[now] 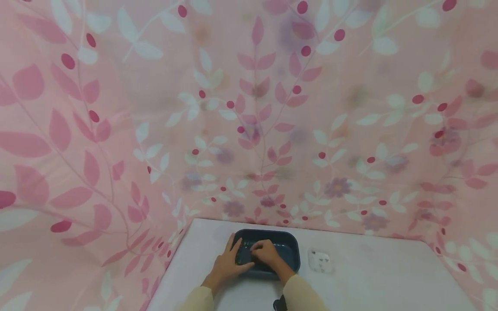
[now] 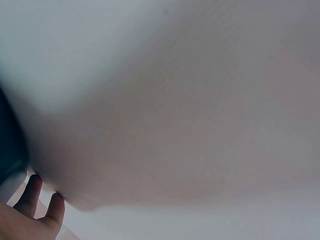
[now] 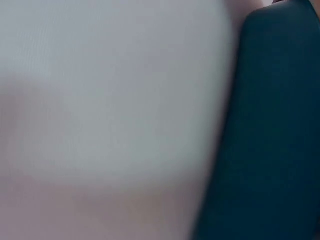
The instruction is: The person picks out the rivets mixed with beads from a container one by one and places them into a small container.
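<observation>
A dark blue rectangular basin (image 1: 289,255) stands on the white table. Over its left side lies my left hand (image 1: 229,262), fingers spread and thumb reaching inward across the near rim. In the left wrist view, two fingertips (image 2: 57,205) show beside the basin's dark wall (image 2: 9,142). My right hand (image 1: 266,252) reaches into the basin from the near right with its fingers bent downward. Whether it pinches something small is hidden. Small green bits (image 1: 245,244) show inside the basin near the left fingers. The right wrist view shows mostly the basin's outer wall (image 3: 270,130).
To the right of the basin sits a small white dish (image 1: 320,261) with several little dark pieces. A black object (image 1: 279,303) lies by the right sleeve, partly cut off. Pink leaf-patterned cloth (image 1: 264,129) hangs behind and beside the white table (image 1: 381,276).
</observation>
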### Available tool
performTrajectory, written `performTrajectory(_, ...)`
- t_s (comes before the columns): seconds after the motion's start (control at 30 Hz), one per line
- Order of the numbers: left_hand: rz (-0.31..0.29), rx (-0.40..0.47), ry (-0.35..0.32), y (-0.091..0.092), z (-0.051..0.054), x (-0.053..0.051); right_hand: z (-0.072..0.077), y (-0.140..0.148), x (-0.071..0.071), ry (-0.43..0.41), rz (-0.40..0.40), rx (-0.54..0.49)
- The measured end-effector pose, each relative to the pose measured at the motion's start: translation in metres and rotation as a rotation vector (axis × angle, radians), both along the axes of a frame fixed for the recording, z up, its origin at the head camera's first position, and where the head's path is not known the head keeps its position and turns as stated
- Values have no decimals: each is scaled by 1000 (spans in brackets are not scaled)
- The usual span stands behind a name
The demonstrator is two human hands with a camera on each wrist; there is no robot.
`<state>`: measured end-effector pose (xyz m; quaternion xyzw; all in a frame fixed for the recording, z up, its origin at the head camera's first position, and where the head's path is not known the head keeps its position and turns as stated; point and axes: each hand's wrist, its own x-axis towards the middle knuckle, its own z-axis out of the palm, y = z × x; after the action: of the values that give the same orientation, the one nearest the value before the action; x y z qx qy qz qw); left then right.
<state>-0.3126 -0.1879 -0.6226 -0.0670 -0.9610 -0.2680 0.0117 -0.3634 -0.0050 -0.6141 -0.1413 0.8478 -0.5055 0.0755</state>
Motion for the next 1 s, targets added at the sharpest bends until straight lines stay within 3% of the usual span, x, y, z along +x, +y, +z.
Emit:
performTrajectory(0.4, 14, 16, 7, 1, -6, -2, 25, 38, -6, -11, -8, -14)
performTrajectory(0.67, 21, 43, 18, -1, -2, 0, 41, 65, -8, -2, -31, 5)
performTrajectory(1.0, 9, 31, 34, -2, -6, 1, 53, 98, -6, -48, -179, 23)
